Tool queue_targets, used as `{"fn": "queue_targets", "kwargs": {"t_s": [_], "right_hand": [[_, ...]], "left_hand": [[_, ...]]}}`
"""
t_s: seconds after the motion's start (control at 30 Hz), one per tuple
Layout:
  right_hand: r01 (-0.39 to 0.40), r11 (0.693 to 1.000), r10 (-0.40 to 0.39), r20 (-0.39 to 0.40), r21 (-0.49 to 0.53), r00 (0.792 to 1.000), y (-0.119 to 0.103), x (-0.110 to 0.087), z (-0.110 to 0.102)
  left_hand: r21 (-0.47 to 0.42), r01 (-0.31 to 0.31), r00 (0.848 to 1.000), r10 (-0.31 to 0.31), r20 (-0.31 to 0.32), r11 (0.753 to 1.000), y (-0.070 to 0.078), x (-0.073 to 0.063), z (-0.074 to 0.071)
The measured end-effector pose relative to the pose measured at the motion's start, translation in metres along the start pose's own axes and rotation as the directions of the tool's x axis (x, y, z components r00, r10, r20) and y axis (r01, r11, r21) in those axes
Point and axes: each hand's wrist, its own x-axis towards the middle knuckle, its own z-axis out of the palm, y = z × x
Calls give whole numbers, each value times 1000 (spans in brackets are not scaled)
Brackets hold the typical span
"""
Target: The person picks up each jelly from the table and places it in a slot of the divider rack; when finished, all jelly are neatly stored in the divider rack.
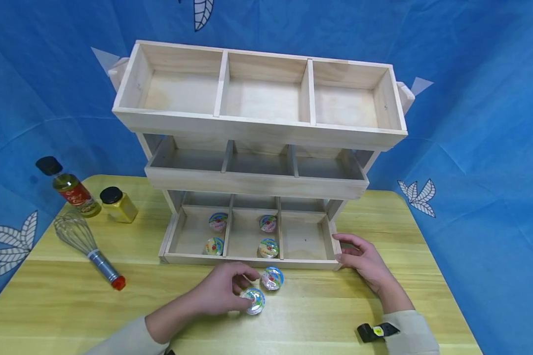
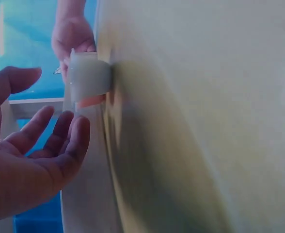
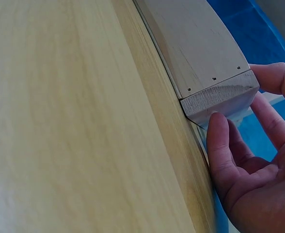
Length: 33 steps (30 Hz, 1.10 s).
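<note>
My left hand (image 1: 224,291) reaches over two small jelly cups with bright printed lids. Its thumb is by the nearer jelly cup (image 1: 254,301), its fingers near the farther jelly cup (image 1: 272,278). In the left wrist view, the fingers (image 2: 79,138) are loosely bent with a gap between them and the thumb; a pale jelly cup (image 2: 91,77) stands just beyond. At the front right corner of the wooden rack's bottom tray (image 1: 257,264), my right hand (image 1: 361,259) holds the tray's edge (image 3: 220,99) between thumb and fingers.
Jelly cups stand in the bottom tray's left compartment (image 1: 191,231) and middle compartment (image 1: 246,236). Above are a middle tray (image 1: 257,182) and a top tray (image 1: 257,123). A whisk (image 1: 91,251), a sauce bottle (image 1: 73,190) and a yellow jar (image 1: 119,204) lie at left.
</note>
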Motion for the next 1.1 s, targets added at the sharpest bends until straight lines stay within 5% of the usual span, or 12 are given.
{"fn": "queue_targets", "kwargs": {"t_s": [0.3, 1.1], "right_hand": [[0, 1000, 0, 13, 0, 1000, 0, -1, 0], [-1, 1000, 2, 13, -7, 1000, 3, 1, -2]], "left_hand": [[-179, 137, 988, -122, 93, 974, -10, -1, 6], [-52, 68, 993, -62, 105, 996, -12, 1, 11]]}}
